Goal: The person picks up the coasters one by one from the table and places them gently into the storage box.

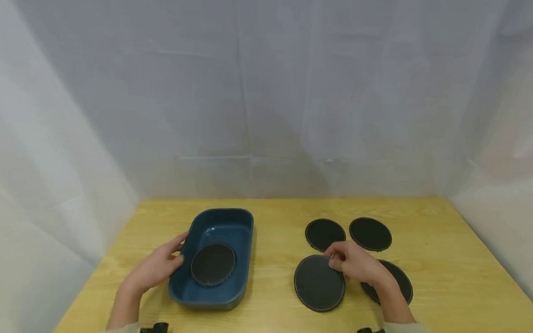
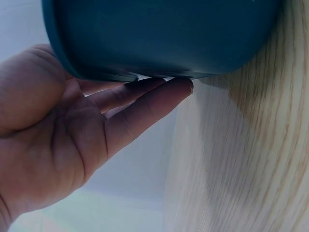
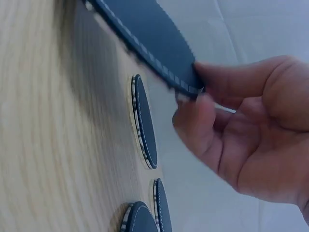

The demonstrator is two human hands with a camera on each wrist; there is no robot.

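Note:
A dark round coaster (image 1: 319, 283) with pale edge stitching is pinched at its rim by my right hand (image 1: 355, 261). The right wrist view shows this coaster (image 3: 149, 36) tilted above the wooden table, thumb on one face and fingers on the other. On the left, my left hand (image 1: 157, 265) grips the long side of a deep blue rectangular dish (image 1: 241, 263), its thumb at the rim. Its fingers (image 2: 140, 113) lie along the outer wall in the left wrist view. Inside the dish rests another dark coaster (image 1: 213, 264).
Three more coasters lie flat around my right hand: one at the back (image 1: 325, 234), one at the back right (image 1: 370, 234), and one (image 1: 396, 281) partly hidden under the right wrist. Pale sheeting (image 1: 269, 98) hangs behind the wooden table (image 1: 273, 284) and at both sides.

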